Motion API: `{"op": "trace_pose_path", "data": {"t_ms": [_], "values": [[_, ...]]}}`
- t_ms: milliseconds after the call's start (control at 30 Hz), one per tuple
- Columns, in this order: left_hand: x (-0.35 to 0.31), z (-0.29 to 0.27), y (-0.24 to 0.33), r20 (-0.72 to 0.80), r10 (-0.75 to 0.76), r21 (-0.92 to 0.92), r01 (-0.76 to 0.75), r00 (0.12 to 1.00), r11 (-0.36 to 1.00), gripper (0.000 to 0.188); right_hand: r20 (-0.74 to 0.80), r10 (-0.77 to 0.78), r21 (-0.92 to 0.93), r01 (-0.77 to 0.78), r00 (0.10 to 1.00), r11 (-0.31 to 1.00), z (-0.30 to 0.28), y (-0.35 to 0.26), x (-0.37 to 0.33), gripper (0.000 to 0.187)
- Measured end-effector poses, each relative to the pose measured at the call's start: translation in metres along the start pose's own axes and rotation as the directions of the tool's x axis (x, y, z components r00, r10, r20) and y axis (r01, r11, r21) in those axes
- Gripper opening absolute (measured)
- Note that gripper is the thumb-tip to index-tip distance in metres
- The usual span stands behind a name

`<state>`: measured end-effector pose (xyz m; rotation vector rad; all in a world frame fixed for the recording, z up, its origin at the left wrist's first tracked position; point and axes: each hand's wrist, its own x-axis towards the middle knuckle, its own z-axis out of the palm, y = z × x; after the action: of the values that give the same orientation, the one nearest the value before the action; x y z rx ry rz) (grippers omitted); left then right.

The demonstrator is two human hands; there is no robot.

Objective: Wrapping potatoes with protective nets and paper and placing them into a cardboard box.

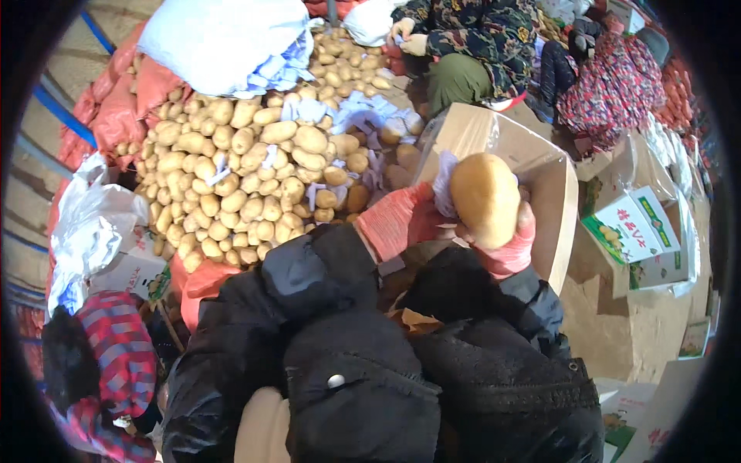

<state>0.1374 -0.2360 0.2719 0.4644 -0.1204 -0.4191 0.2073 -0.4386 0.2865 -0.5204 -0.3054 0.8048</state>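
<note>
Over the open carton (567, 208), the right hand (511, 251) is gripping a large potato (485, 199) — probably heavy, firm, bruisable, needing cradling underneath — while the left hand (401, 220) is holding lilac paper (444, 184) beside it.

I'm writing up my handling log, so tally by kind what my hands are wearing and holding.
Reddish gloves: 2
Large potato: 1
Lilac wrapping sheet, seemingly single: 1
Total: 4
</note>
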Motion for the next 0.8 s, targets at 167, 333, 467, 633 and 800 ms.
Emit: {"op": "trace_pose_path", "data": {"t_ms": [167,333,467,633,800], "values": [[0.004,0.031,-0.001,-0.201,0.408,0.284,-0.346,0.89,0.894,0.036,0.051,-0.015,-0.211,0.025,0.999,0.977,0.022,-0.022,-0.011,0.09],[0.007,0.035,0.003,-0.082,0.815,0.996,0.031,0.574,0.078,0.027,-0.066,-0.067,-0.911,-0.032,0.996,0.412,0.007,-0.027,0.006,0.082],[0.012,0.025,-0.017,0.409,0.698,0.891,-0.092,0.588,-0.445,0.032,-0.051,-0.084,-0.997,-0.045,0.995,0.066,0.011,-0.023,0.016,0.074],[0.002,0.001,-0.011,0.438,0.436,0.878,-0.269,0.786,-0.396,0.03,0.015,-0.097,-0.998,0.009,0.995,-0.065,0.012,-0.017,0.013,0.064],[-0.026,-0.006,0.022,0.272,0.335,0.958,-0.22,0.902,-0.183,0.025,0.041,-0.466,-0.996,0.0,0.884,-0.086,-0.032,-0.051,0.027,0.062]]}}
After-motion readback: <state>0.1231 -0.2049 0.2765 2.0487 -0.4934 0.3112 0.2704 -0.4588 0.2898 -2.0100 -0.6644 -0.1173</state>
